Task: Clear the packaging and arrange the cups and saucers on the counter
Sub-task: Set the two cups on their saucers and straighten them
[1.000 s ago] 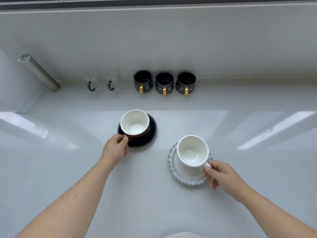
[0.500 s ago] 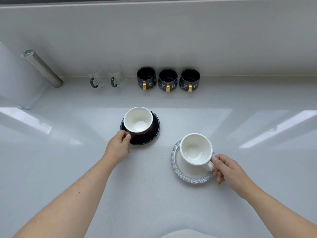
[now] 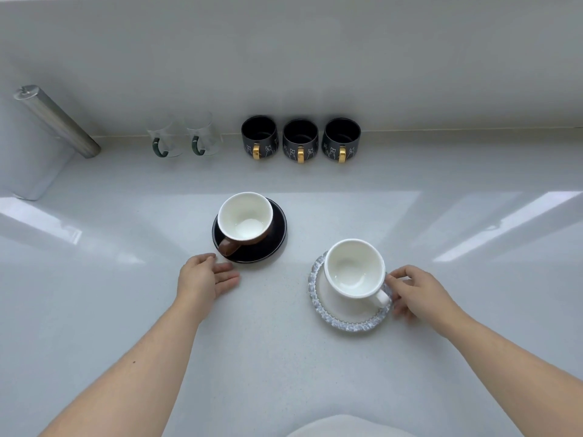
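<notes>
A brown cup (image 3: 244, 216), white inside, stands on a black saucer (image 3: 275, 244) in the middle of the white counter (image 3: 284, 357), its handle pointing toward me. My left hand (image 3: 205, 279) lies just below that handle, off the cup, fingers spread. To the right, a white cup (image 3: 355, 268) sits on a white saucer with a grey-blue patterned rim (image 3: 347, 324). My right hand (image 3: 419, 291) is at the saucer's right edge. Its fingertips flank the cup's handle without closing on it.
Three black mugs with gold handles (image 3: 300, 140) line the back wall, and two clear glass cups with green handles (image 3: 184, 138) stand left of them. A metal cylinder (image 3: 56, 121) leans at the far left. Pale cloth (image 3: 347, 427) shows at the bottom edge.
My left hand has let go of the brown cup's handle and drawn back onto the counter. My right hand has released the white cup's handle, and its fingers have spread.
</notes>
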